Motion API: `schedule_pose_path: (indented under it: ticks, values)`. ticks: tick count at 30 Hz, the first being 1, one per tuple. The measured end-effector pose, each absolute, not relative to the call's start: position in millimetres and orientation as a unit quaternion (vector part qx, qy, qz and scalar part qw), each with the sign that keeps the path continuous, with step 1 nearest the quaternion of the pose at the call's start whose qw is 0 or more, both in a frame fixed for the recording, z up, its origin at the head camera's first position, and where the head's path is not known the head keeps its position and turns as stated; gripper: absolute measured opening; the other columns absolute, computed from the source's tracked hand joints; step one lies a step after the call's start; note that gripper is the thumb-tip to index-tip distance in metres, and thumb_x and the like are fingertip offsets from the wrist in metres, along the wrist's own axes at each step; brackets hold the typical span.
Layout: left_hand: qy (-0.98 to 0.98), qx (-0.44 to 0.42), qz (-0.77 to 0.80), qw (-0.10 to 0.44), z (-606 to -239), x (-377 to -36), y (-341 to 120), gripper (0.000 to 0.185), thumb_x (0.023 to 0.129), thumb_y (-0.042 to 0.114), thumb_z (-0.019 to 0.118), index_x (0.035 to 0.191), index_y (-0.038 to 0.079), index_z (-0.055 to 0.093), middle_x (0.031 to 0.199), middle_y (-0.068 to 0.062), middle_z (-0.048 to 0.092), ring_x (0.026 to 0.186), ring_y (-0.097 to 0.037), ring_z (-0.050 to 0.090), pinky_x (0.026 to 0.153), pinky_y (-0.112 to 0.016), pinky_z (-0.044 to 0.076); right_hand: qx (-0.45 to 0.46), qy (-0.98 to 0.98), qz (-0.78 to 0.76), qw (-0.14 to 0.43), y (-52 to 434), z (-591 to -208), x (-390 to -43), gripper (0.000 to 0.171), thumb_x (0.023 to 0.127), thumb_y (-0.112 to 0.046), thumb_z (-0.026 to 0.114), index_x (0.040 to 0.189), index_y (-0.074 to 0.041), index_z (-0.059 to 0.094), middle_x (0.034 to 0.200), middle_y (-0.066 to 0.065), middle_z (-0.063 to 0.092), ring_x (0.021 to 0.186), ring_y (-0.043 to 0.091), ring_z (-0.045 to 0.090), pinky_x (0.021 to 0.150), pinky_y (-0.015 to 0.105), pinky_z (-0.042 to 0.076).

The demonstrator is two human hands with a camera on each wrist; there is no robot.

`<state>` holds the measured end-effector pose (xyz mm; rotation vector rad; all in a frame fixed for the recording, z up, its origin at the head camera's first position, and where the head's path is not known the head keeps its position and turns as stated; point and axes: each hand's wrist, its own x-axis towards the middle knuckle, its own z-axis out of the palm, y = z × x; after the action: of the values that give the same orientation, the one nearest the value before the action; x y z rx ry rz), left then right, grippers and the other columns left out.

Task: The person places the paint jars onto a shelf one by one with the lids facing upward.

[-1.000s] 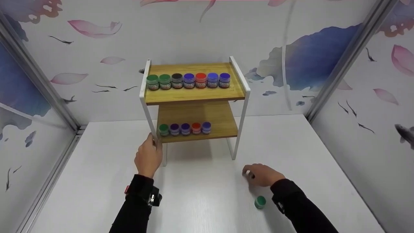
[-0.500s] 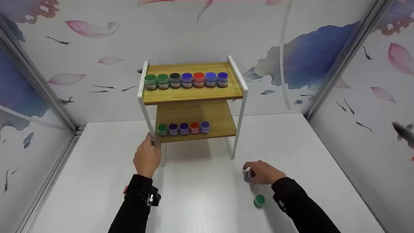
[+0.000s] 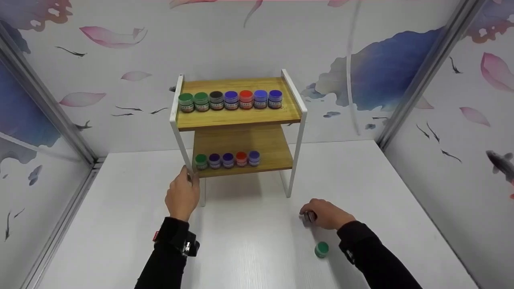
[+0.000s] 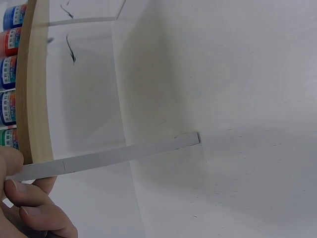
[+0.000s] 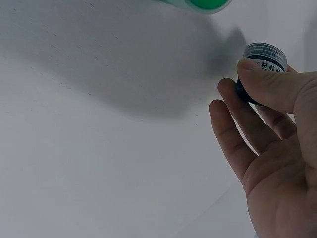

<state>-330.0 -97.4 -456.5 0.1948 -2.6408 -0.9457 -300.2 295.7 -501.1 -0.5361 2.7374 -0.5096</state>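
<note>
My left hand (image 3: pixel 182 196) grips the front left leg of a two-tier shelf rack with white metal sides; in the left wrist view, fingers curl round that white leg (image 4: pixel 109 157) just below the lower board. Over the table at the right, my right hand (image 3: pixel 327 214) pinches a small dark paint jar between thumb and fingers. Seen from the right wrist, this dark paint jar (image 5: pixel 265 54) has a ribbed lid and a white label, and the thumb covers part of it. A green paint jar (image 3: pixel 321 249) stands on the table close to the right wrist.
The rack's upper board (image 3: pixel 241 117) bears a row of several jars in green, black, blue and red. On its lower board (image 3: pixel 273 146) stands a shorter row, towards the left. Patterned walls enclose the white table (image 3: pixel 249 241) at the back and both sides.
The dark paint jar has turned in my right fingers, and its dark side now shows. My right hand has risen slightly in the view. My left hand keeps its hold on the rack leg.
</note>
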Motion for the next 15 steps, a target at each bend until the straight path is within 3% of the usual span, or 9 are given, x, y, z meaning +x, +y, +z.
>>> schedule_pose_path:
  ticks: [7,15]
  values:
    - [-0.928,0.071,-0.329,0.158,-457.2,-331.0,-97.0,0.031,0.099,0.027,0.052,0.119,0.004,0.058,0.102,-0.017,0.070,0.078,-0.031,0.068,0.056,-0.041,0.050,-0.190,0.959,-0.165,0.130,293.8,-505.3,-302.2,0.038,0.073,0.011,0.073,0.103,-0.013,0.069,0.097,0.000,0.067,0.093,0.016,0.055,0.086,0.040,0.050]
    - [-0.926,0.066,-0.330,0.171,-458.7,-331.4,-97.1,0.021,0.099,0.026,0.052,0.104,0.007,0.059,0.094,-0.013,0.070,0.067,-0.026,0.063,0.048,-0.033,0.042,-0.191,0.953,-0.190,0.138,290.2,-505.6,-304.7,0.030,0.080,0.000,0.075,0.105,-0.013,0.066,0.103,0.002,0.065,0.100,0.020,0.058,0.090,0.044,0.050]
